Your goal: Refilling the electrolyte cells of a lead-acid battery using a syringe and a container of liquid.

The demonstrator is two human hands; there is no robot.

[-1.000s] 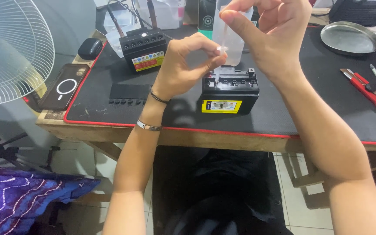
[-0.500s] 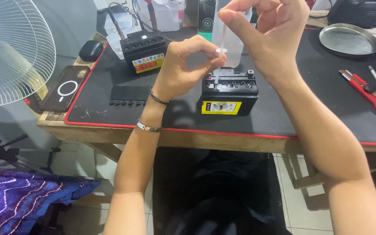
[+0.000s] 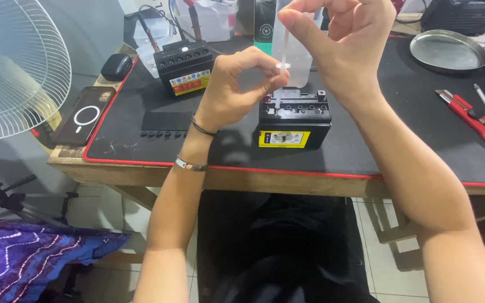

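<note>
Syringe (image 3: 284, 56) upright, tip down toward battery (image 3: 294, 118)

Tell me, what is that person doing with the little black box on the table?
A person sits at a black mat on a wooden table. Their left hand pinches the barrel of a thin clear syringe and their right hand holds its top. Its tip points down at the top of a small black battery with a yellow label. A second black battery, a phone, a round metal tray and red-handled tools lie around.
</note>
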